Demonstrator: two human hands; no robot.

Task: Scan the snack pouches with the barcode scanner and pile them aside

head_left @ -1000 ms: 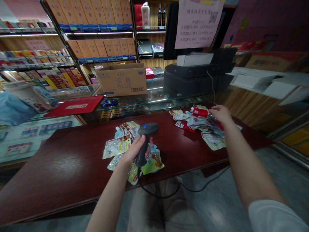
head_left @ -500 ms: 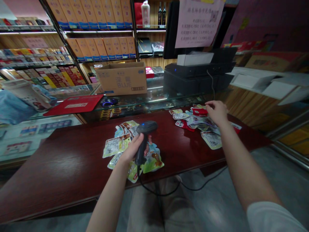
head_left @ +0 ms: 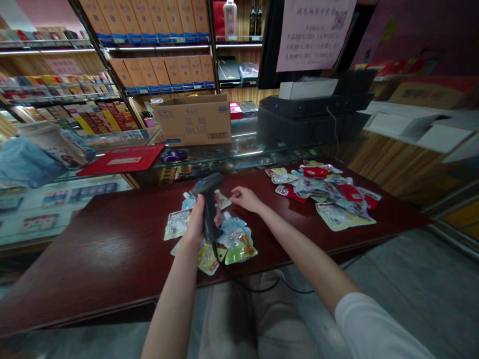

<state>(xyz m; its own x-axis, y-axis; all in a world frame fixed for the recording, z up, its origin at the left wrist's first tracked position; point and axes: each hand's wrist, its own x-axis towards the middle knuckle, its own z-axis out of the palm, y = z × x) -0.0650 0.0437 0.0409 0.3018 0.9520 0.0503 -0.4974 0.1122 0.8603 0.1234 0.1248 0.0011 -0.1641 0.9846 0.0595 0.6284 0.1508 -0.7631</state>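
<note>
My left hand (head_left: 198, 224) is closed round the handle of a black barcode scanner (head_left: 208, 185), held upright over a pile of snack packets (head_left: 234, 244) on the dark red table (head_left: 112, 249). My right hand (head_left: 245, 198) is just right of the scanner's head, its fingers curled and pinching the edge of a small snack packet (head_left: 223, 200) at the top of that pile. A second, larger heap of red and silver packets (head_left: 329, 192) lies untouched at the table's far right.
The scanner's cable (head_left: 262, 286) hangs off the table's front edge over my lap. Behind the table a glass counter carries a cardboard box (head_left: 192, 119), a red mat (head_left: 121, 159), a mouse (head_left: 174, 156) and a black register (head_left: 310, 117). Stocked shelves fill the left wall.
My right hand left the right-hand heap and swept left to the pile by the scanner. My left hand tilted the scanner more upright and shifted it slightly back.
</note>
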